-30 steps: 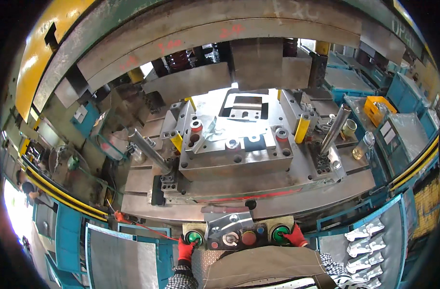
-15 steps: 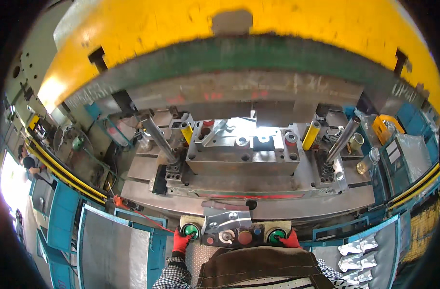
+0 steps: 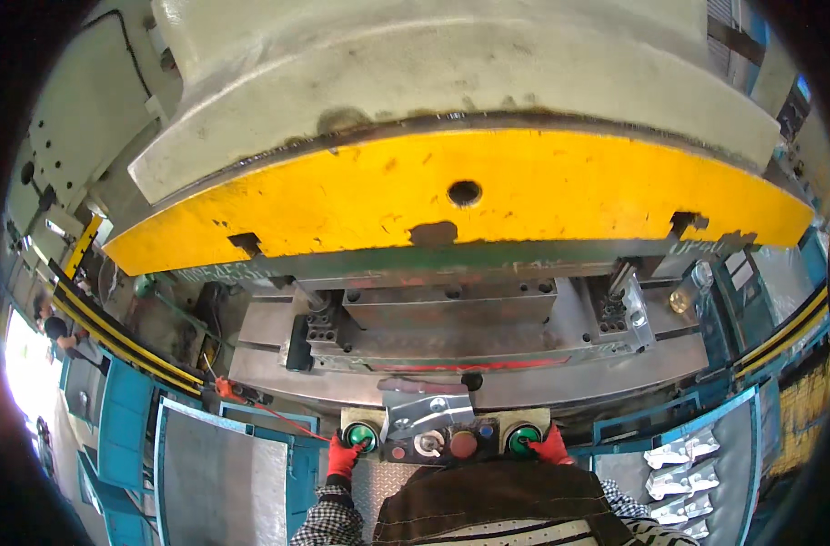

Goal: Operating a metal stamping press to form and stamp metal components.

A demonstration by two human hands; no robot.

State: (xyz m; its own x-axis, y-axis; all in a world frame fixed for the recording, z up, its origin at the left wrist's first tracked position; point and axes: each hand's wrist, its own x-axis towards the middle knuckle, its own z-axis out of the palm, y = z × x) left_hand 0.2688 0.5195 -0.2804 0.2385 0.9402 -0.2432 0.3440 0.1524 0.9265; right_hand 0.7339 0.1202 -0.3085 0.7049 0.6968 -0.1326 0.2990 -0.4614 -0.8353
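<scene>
Yellow ram (image 3: pixel 560 187) lowered, partly hiding die (image 3: pixel 451 314), silver parts (image 3: pixel 670 454) right of green buttons (image 3: pixel 516 437)

Gloved hands (image 3: pixel 344 458) on green buttons (image 3: pixel 362 432), yellow-fronted press (image 3: pixel 542 191)

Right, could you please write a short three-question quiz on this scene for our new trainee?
1. True or false: the right hand hangs well away from the control panel.
2. Choose one: what colour is the left-hand button, where the left hand is?
A) blue
B) green
C) yellow
3. Fill in: the rows of silvery metal parts lie on the person's ____ side.

Key:
1. False; it is at the right-hand button on the panel.
2. B
3. right
</scene>
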